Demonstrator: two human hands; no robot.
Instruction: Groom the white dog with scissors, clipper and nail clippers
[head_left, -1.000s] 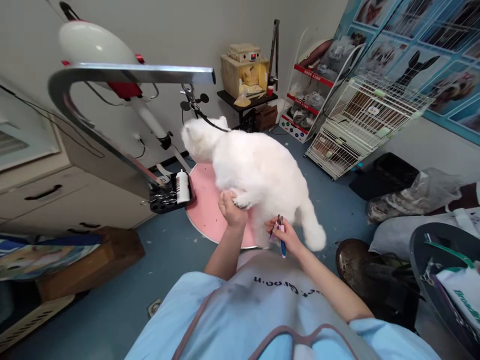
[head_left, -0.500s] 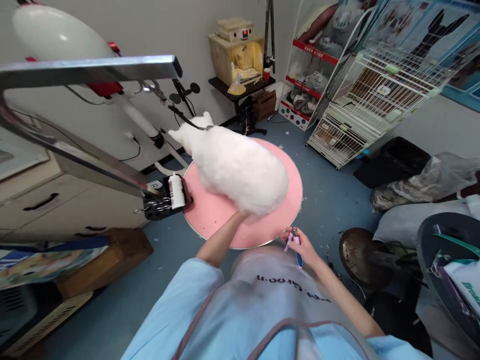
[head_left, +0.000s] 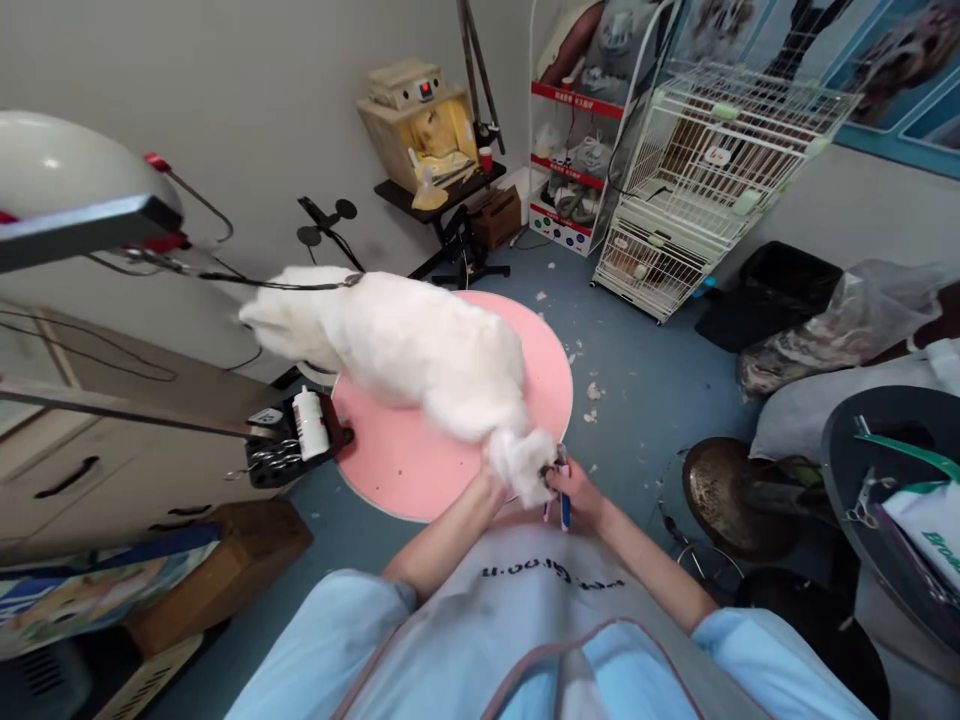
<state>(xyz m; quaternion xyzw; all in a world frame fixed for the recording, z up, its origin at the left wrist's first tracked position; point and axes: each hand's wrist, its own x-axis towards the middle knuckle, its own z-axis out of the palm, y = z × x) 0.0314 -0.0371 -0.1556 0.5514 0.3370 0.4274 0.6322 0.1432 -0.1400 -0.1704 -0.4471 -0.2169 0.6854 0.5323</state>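
Observation:
A white fluffy dog stands on the round pink grooming table, its head toward the left and a dark leash at its neck. One hind leg is stretched back over the table's near edge. My left hand is closed around this leg; its fingers are mostly hidden by fur. In my right hand are nail clippers with pink and blue handles. The jaws of the clippers are right at the paw; I cannot tell whether they touch a claw.
A tool holder with scissors and a white bottle hangs at the table's left. The grooming arm crosses the upper left. To the right are a round stool and a dark tray with tools. Wire cages stand behind.
The hind leg has been drawn back toward me in my left hand. My right hand has brought the clippers up to the paw. The dog's body has shifted left as the view turned.

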